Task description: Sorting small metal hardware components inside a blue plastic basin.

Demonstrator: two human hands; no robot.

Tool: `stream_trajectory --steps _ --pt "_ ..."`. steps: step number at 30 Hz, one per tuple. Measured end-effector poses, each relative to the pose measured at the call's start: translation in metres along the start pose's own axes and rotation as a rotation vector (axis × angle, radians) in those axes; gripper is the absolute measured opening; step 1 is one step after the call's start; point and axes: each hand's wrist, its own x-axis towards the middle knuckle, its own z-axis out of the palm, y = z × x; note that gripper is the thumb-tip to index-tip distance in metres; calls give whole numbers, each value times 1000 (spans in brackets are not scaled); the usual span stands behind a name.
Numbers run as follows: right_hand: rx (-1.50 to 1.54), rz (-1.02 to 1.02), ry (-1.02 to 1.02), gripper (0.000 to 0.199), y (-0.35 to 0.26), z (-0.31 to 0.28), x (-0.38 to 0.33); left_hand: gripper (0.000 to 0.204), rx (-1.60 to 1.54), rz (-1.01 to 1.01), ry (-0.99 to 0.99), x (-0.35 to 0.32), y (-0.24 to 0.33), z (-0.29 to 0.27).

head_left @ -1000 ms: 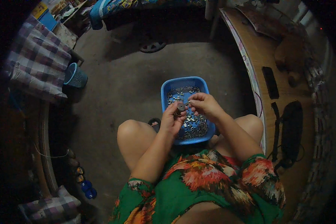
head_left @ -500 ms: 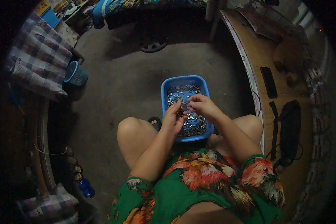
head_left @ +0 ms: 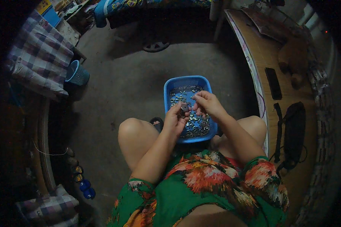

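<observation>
blue plastic basket [head_left: 169,87] sits on the floor just past the knees, full of tiny silvery metal pieces [head_left: 195,123], and both hands work right above it. left hand [head_left: 175,122] is closed around a small dark round part [head_left: 184,108], pinched up near the fingertips. right hand [head_left: 210,106] is curled with thumb and forefinger pressed together on something tiny, touching or almost touching that round part; can't tell what exactly it's pinching.

my take on doing this bit well: keep both hands low over the basket so any dropped piece falls back in, hold the round part steady with the left and let the right do the fine lining up.

hard to see stuff: light is really dim, the little pieces blur into one shiny heap, and the fingers hide the spot where the two bits meet. further out, a wooden table [head_left: 259,60] on the right with a dark flat device [head_left: 273,83], a small blue bin [head_left: 77,73] on the left, edges fade to black.
</observation>
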Motion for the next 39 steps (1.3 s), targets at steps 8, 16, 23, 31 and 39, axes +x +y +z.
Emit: stream_trajectory --steps 8,16,23,31,39 --pt "830 337 -43 29 65 14 27 16 284 305 4 -1 -3 13" --pt "989 221 -34 23 69 28 40 14 876 789 -44 -1 -25 33" --pt "993 354 -56 26 62 22 42 23 1144 1013 -87 -1 -26 31" --pt "820 304 -90 15 46 10 38 19 416 734 131 6 11 21" --pt "617 225 -220 16 32 7 31 16 114 330 67 11 9 0"
